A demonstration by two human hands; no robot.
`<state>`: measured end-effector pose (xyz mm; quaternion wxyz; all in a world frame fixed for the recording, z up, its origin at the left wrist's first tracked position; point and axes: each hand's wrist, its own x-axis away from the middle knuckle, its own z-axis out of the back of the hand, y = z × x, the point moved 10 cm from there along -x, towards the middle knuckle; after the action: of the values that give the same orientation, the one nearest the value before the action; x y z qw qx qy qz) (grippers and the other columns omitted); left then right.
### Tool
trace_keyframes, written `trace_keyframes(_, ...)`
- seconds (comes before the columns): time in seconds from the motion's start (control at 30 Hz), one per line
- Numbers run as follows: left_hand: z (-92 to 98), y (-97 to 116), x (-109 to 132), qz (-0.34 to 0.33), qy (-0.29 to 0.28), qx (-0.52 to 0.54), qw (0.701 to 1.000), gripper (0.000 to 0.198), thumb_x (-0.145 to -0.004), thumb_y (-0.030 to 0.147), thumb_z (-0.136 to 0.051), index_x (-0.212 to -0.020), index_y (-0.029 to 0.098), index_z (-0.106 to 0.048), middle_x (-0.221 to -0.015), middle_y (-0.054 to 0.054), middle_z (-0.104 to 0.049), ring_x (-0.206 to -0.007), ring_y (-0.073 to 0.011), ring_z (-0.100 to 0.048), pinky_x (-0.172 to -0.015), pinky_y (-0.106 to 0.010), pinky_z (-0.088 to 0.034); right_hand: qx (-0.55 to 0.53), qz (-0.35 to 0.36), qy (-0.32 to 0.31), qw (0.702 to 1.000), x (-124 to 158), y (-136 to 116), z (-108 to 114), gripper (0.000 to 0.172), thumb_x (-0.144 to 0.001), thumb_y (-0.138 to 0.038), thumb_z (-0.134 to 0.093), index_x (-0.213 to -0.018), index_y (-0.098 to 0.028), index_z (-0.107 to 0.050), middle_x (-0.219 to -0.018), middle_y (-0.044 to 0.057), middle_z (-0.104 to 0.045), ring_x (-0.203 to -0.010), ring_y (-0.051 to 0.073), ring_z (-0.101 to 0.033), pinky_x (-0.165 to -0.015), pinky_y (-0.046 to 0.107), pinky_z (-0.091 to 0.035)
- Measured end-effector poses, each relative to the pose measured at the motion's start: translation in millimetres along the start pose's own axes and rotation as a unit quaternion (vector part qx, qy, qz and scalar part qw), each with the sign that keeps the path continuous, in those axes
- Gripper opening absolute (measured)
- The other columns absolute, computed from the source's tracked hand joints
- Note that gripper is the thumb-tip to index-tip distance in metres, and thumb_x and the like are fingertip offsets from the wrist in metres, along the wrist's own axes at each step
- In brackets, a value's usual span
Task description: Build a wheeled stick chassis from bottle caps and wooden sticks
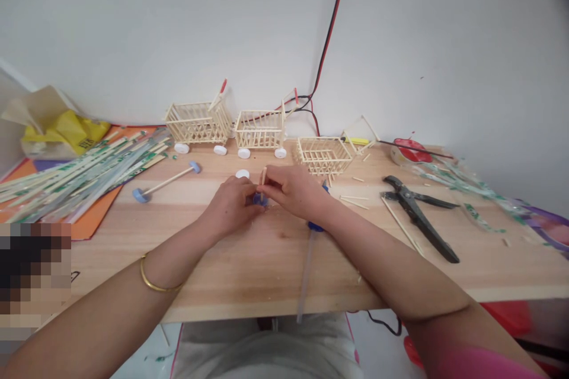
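Note:
My right hand point(297, 190) pinches a short wooden stick point(264, 176) that stands nearly upright. Beneath its lower end, my left hand point(232, 206) grips a blue bottle cap point(259, 200) near the tabletop. Fingers cover part of the cap, so I cannot tell whether stick and cap are joined. Just behind the left fingers lies a white cap point(242, 174). A blue glue gun point(315, 226), with a translucent glue stick point(304, 278) trailing toward the table's front edge, is partly hidden under my right wrist.
Miniature stick carts line the wall: two wheeled ones point(195, 121) point(260, 129) and a wheelless one point(323, 154). A stick axle with blue caps point(171, 182) lies left, near wrapped chopsticks point(98, 172). Black pliers point(418, 216) and scraps lie right. At far left is a blurred-out person.

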<state>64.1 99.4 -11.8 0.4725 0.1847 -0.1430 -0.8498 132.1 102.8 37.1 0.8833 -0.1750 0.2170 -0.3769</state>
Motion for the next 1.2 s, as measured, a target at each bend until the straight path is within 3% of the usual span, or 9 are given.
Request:
trace_keyframes(0.6, -3.3, -2.8, 0.5, 0.013, -0.013, -0.019, 1.0, 0.013, -0.074, 0.028, -0.066, -0.079, 0.017, -0.067, -0.072, -0.003, -0.06, -0.075, -0.019, -0.052, -0.068, -0.031, -0.032, -0.023, -0.013, 0.012, 1.0, 1.5, 4.1, -1.2, 0.016, -0.085, -0.027, -0.058, -0.074, -0.017, -0.054, -0.065, -0.001, -0.057, -0.06, 0.011, -0.047, -0.056, 0.023, -0.027)
trace_keyframes(0.93, 1.0, -3.0, 1.5, 0.021, -0.004, 0.02, 1.0, 0.029, -0.074, 0.045, -0.067, -0.084, 0.018, -0.064, -0.073, -0.001, -0.059, -0.073, -0.018, -0.051, -0.065, -0.029, -0.034, -0.012, -0.017, 0.016, 1.0, 2.5, 5.4, -1.8, 0.017, -0.086, -0.029, -0.058, -0.073, -0.017, -0.054, -0.064, -0.003, -0.056, -0.059, 0.011, -0.048, -0.055, 0.023, -0.028)
trace_keyframes(1.1, 16.4, -1.0, 3.7, 0.056, 0.046, 0.107, 0.992, 0.009, -0.079, 0.027, -0.061, -0.08, 0.018, -0.064, -0.075, 0.0, -0.06, -0.074, -0.0149, -0.053, -0.066, -0.026, -0.037, -0.007, -0.013, 0.013, 1.0, 2.8, 4.7, -1.3, 0.015, -0.085, -0.027, -0.058, -0.074, -0.017, -0.055, -0.064, -0.002, -0.058, -0.06, 0.011, -0.05, -0.055, 0.023, -0.027)
trace_keyframes(1.2, 20.0, 1.4, 4.9, 0.066, 0.06, 0.115, 0.989, 0.008, -0.08, 0.021, -0.058, -0.076, 0.018, -0.064, -0.069, 0.001, -0.059, -0.071, -0.0133, -0.053, -0.064, -0.025, -0.037, -0.004, -0.019, 0.009, 1.0, 2.8, 5.3, -1.4, 0.016, -0.085, -0.027, -0.059, -0.074, -0.017, -0.055, -0.065, -0.001, -0.06, -0.061, 0.011, -0.05, -0.055, 0.023, -0.027)
